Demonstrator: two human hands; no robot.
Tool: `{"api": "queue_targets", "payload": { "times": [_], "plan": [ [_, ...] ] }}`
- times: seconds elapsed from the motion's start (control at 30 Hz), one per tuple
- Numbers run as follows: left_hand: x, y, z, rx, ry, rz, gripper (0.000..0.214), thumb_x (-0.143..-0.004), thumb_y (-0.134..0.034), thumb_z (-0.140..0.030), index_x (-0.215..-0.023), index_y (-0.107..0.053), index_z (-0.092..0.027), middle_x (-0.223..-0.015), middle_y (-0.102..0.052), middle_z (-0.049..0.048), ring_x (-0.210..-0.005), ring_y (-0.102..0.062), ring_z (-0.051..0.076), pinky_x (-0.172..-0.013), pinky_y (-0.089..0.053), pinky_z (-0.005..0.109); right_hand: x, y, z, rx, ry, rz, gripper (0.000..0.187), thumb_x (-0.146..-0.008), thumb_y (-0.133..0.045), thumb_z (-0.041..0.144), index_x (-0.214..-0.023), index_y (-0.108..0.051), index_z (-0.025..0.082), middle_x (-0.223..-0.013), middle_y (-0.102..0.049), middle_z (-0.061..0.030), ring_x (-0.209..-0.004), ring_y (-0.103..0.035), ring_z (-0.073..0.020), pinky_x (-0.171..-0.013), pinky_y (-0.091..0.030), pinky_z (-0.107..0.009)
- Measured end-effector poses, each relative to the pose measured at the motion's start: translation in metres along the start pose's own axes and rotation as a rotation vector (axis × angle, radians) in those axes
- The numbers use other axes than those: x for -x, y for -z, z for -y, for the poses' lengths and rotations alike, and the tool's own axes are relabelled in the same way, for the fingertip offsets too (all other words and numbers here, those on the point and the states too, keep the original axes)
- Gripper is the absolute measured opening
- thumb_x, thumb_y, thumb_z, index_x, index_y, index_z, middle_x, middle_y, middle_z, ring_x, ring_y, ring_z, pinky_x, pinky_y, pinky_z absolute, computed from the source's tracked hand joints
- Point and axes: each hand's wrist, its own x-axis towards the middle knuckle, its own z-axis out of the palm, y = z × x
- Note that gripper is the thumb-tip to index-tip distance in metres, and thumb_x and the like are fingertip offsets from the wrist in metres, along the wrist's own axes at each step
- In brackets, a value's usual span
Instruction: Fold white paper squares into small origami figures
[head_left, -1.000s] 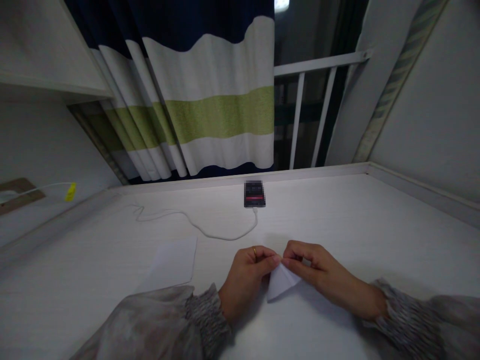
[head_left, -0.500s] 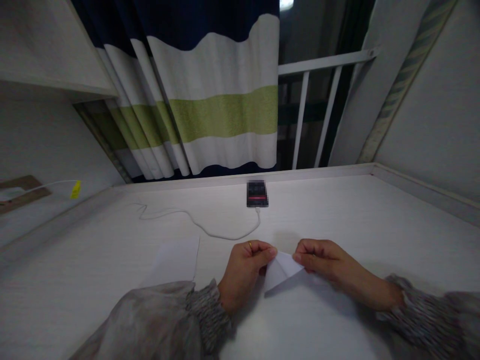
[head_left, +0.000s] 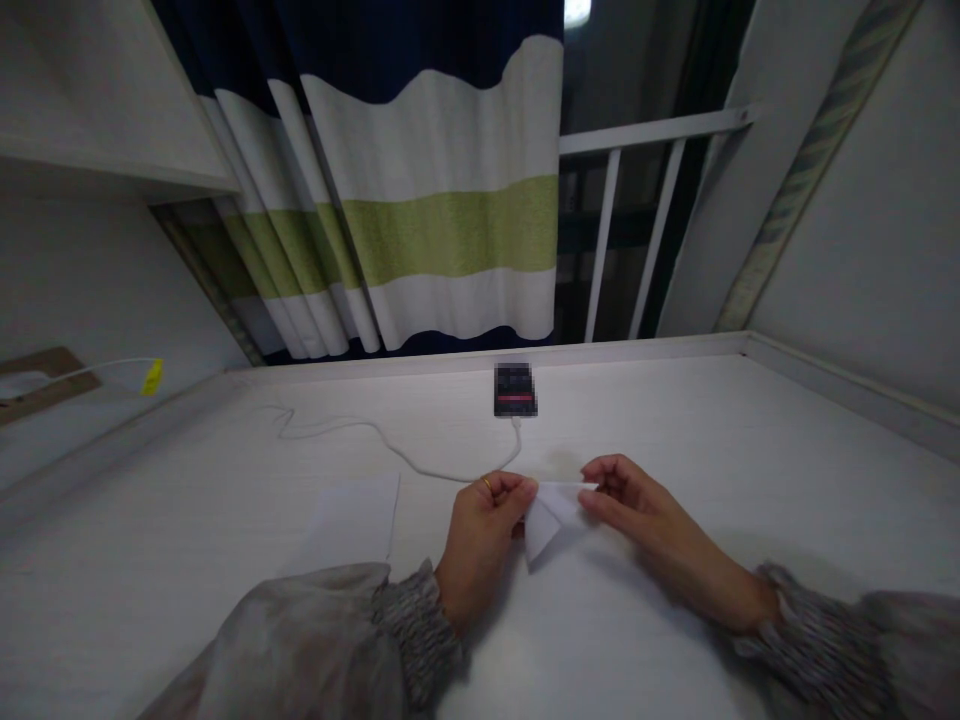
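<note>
A small folded white paper [head_left: 547, 515], triangular with its point toward me, is held just above the white desk [head_left: 675, 420]. My left hand [head_left: 484, 535], with a ring on one finger, pinches the paper's left corner. My right hand [head_left: 641, 510] pinches its right corner with fingers curled. Both hands are closed on the paper.
A flat white sheet [head_left: 352, 520] lies left of my left hand. A dark phone [head_left: 514, 390] sits at the desk's far edge, with a white cable [head_left: 390, 445] snaking left. A striped curtain [head_left: 435, 200] and a white railing [head_left: 645, 200] hang behind.
My hands have moved apart and slightly away from me, and the paper between them has opened wider and tilted flatter.
</note>
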Motion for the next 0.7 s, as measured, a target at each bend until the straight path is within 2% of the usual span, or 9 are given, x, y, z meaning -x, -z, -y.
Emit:
{"api": "queue_targets", "payload": {
  "times": [0.1, 0.2, 0.37, 0.5, 0.6, 0.7],
  "plan": [
    [0.003, -0.004, 0.003, 0.049, -0.043, 0.018, 0.023, -0.061, -0.069, -0.031, -0.068, -0.059, -0.012, -0.06, -0.058, 0.0001, -0.054, -0.05, 0.009, -0.054, -0.039, 0.021, 0.001, -0.01, -0.002, -0.105, -0.074, 0.118, 0.029, -0.068, -0.063, 0.04, -0.08, -0.051, 0.017, -0.069, -0.054, 0.0006, -0.066, -0.052, -0.0128, -0.063, -0.041, -0.025],
    [0.006, -0.007, 0.004, 0.055, -0.042, 0.04, 0.027, -0.06, -0.07, -0.033, -0.075, -0.062, -0.012, -0.071, -0.062, 0.0034, -0.064, -0.054, 0.013, -0.061, -0.043, 0.024, 0.001, -0.014, -0.004, -0.142, -0.08, 0.194, 0.027, -0.068, -0.063, 0.039, -0.077, -0.056, 0.014, -0.071, -0.058, -0.0013, -0.066, -0.054, -0.0132, -0.065, -0.042, -0.027],
    [0.009, -0.009, 0.005, 0.034, -0.035, 0.036, 0.027, -0.056, -0.073, -0.032, -0.07, -0.062, -0.012, -0.066, -0.06, 0.0019, -0.061, -0.054, 0.012, -0.061, -0.042, 0.025, 0.0, -0.014, -0.01, -0.182, -0.101, 0.166, 0.024, -0.066, -0.065, 0.036, -0.069, -0.06, 0.012, -0.065, -0.06, -0.0013, -0.061, -0.052, -0.0126, -0.059, -0.039, -0.026],
    [0.008, -0.008, 0.002, 0.013, 0.025, 0.092, 0.025, -0.054, -0.074, -0.028, -0.063, -0.058, -0.011, -0.059, -0.057, 0.0002, -0.053, -0.051, 0.009, -0.056, -0.04, 0.023, 0.001, -0.012, -0.009, -0.225, -0.129, 0.148, 0.023, -0.063, -0.068, 0.034, -0.066, -0.06, 0.013, -0.06, -0.059, 0.0, -0.056, -0.051, -0.0117, -0.056, -0.038, -0.025],
    [0.007, -0.006, 0.0, 0.001, 0.032, 0.126, 0.025, -0.055, -0.073, -0.029, -0.062, -0.058, -0.01, -0.058, -0.058, 0.0011, -0.053, -0.051, 0.01, -0.056, -0.041, 0.024, 0.001, -0.01, -0.006, -0.243, -0.137, 0.216, 0.023, -0.063, -0.067, 0.034, -0.069, -0.064, 0.012, -0.062, -0.061, -0.0014, -0.057, -0.052, -0.0127, -0.059, -0.04, -0.027],
    [0.008, -0.007, 0.001, 0.011, 0.03, 0.108, 0.024, -0.056, -0.073, -0.028, -0.062, -0.058, -0.01, -0.058, -0.058, 0.0013, -0.053, -0.053, 0.01, -0.057, -0.042, 0.025, 0.001, -0.009, -0.003, -0.252, -0.15, 0.246, 0.027, -0.062, -0.068, 0.037, -0.071, -0.067, 0.012, -0.065, -0.064, -0.0032, -0.062, -0.055, -0.0149, -0.069, -0.042, -0.031]
  ]
}}
